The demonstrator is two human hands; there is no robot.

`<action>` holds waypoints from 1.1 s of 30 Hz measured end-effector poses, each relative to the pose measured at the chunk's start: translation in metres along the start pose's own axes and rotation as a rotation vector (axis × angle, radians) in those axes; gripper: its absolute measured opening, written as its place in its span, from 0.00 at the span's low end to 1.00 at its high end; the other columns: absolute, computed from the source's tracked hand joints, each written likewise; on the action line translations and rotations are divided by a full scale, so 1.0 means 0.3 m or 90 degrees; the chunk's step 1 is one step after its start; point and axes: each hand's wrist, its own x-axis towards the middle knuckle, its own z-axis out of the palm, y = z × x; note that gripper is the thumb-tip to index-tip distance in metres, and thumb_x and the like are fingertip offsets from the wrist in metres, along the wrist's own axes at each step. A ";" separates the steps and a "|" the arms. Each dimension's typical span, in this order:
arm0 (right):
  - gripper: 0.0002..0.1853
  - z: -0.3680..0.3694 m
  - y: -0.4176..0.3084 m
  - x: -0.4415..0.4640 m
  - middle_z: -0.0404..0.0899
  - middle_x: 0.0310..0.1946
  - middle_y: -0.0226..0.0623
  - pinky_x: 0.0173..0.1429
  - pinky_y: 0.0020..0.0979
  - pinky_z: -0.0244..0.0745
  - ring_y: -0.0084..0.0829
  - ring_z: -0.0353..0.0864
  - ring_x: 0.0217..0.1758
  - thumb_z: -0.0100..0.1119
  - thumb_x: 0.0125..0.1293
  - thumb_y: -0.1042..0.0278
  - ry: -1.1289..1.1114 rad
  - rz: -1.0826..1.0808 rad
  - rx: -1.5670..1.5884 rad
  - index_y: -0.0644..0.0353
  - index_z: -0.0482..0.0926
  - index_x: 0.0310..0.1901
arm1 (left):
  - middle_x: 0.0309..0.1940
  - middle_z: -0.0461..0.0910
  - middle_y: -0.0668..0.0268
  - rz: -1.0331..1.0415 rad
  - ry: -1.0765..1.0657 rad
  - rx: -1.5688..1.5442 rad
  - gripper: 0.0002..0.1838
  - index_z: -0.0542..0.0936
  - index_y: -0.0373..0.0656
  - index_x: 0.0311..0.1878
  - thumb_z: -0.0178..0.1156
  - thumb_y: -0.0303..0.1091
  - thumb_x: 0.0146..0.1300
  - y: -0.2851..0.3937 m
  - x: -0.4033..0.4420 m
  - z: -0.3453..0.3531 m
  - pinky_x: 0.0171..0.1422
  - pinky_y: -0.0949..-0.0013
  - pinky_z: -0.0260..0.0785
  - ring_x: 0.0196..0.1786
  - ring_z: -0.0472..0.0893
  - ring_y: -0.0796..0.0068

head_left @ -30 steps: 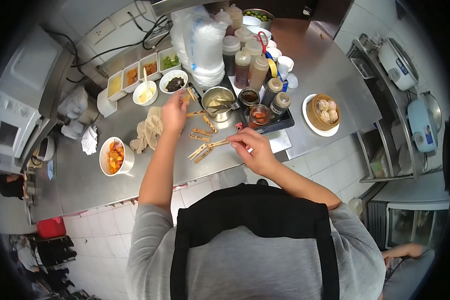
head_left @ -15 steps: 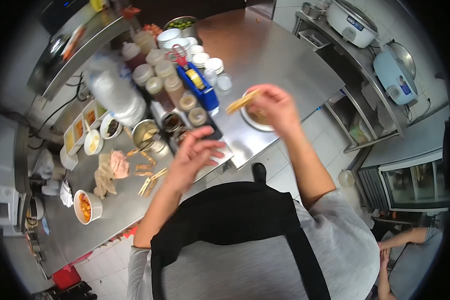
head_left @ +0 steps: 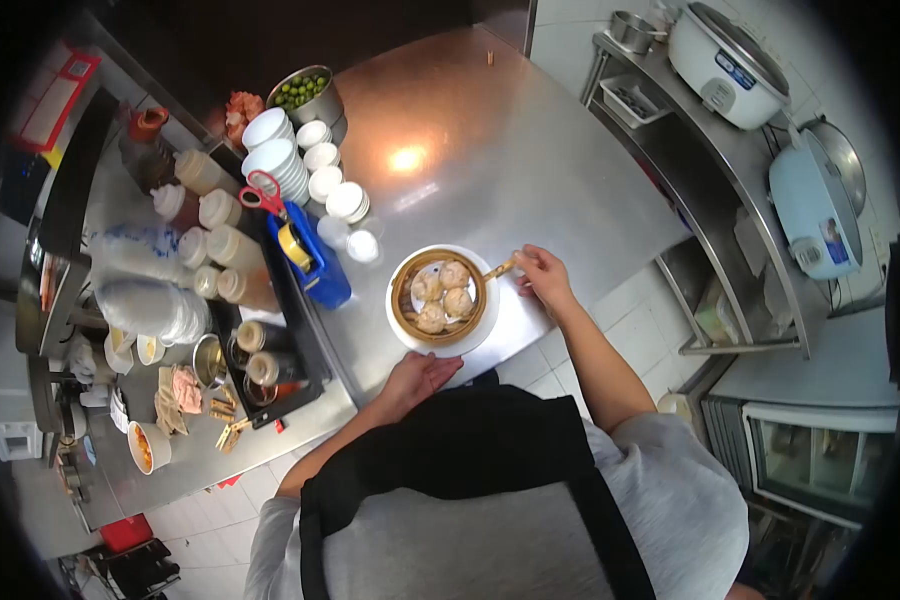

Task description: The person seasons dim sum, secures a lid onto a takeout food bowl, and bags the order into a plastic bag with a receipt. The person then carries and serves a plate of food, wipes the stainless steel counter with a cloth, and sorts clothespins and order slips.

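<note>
A round bamboo steamer (head_left: 400, 299) holding several dumplings (head_left: 457, 302) sits on a white plate (head_left: 488, 325) on the steel counter. My right hand (head_left: 542, 278) pinches a wooden clothespin (head_left: 501, 268), whose far end meets the steamer's right rim. Below the plate, my left hand (head_left: 417, 383) lies near its lower edge with fingers extended, holding nothing. More clothespins (head_left: 224, 406) lie at the left beside the black tray.
Left of the plate stand a blue tape dispenser (head_left: 325, 278), red-handled scissors (head_left: 263, 192), stacked white bowls (head_left: 275, 165) and sauce bottles (head_left: 232, 247). A pot of green fruit (head_left: 305, 92) is behind. Rice cookers (head_left: 727, 65) stand on the right shelf.
The view has turned toward the plate. My right hand has carried the clothespin from the counter to the steamer's rim, and my left hand has come down beside the plate.
</note>
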 end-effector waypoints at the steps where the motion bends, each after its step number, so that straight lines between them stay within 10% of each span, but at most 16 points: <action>1: 0.23 -0.049 0.014 0.091 0.77 0.38 0.36 0.35 0.26 0.76 0.25 0.77 0.33 0.59 0.65 0.59 0.052 -0.066 -0.062 0.67 0.74 0.55 | 0.56 0.69 0.39 0.005 0.009 -0.031 0.17 0.55 0.32 0.61 0.35 0.29 0.73 0.013 0.019 0.028 0.63 0.58 0.71 0.58 0.74 0.49; 10: 0.20 -0.158 -0.169 0.914 0.69 0.57 0.55 0.64 0.38 0.66 0.50 0.70 0.59 0.52 0.64 0.66 0.103 -0.578 -0.434 0.64 0.73 0.56 | 0.55 0.71 0.41 0.127 0.108 -0.148 0.16 0.58 0.31 0.58 0.38 0.28 0.72 0.304 0.393 0.315 0.60 0.59 0.73 0.59 0.74 0.51; 22: 0.28 0.192 -0.485 1.808 0.62 0.64 0.55 0.70 0.42 0.57 0.52 0.61 0.67 0.54 0.62 0.52 0.184 -0.481 -0.641 0.58 0.71 0.61 | 0.52 0.77 0.54 0.154 0.017 0.089 0.16 0.68 0.35 0.57 0.47 0.33 0.70 0.826 0.856 0.442 0.59 0.63 0.70 0.53 0.78 0.64; 30: 0.17 0.046 -0.312 1.879 0.74 0.47 0.53 0.53 0.41 0.72 0.47 0.74 0.49 0.56 0.52 0.67 0.375 -0.806 -0.639 0.69 0.76 0.43 | 0.58 0.72 0.65 0.204 -0.294 0.334 0.23 0.66 0.43 0.65 0.53 0.30 0.68 0.559 0.580 0.419 0.65 0.67 0.62 0.60 0.71 0.74; 31: 0.17 0.053 -0.308 1.741 0.76 0.43 0.52 0.50 0.40 0.73 0.46 0.75 0.45 0.55 0.53 0.68 0.277 -0.634 -0.371 0.69 0.77 0.44 | 0.58 0.72 0.64 0.232 -0.331 0.370 0.22 0.66 0.42 0.65 0.53 0.31 0.69 0.507 0.498 0.390 0.67 0.68 0.60 0.62 0.70 0.74; 33: 0.17 -0.006 -0.282 1.468 0.78 0.31 0.46 0.44 0.42 0.72 0.44 0.77 0.38 0.55 0.55 0.69 0.149 -0.718 -0.346 0.68 0.80 0.44 | 0.57 0.73 0.63 0.219 -0.320 0.406 0.21 0.67 0.41 0.64 0.53 0.31 0.69 0.443 0.277 0.330 0.67 0.70 0.60 0.62 0.70 0.74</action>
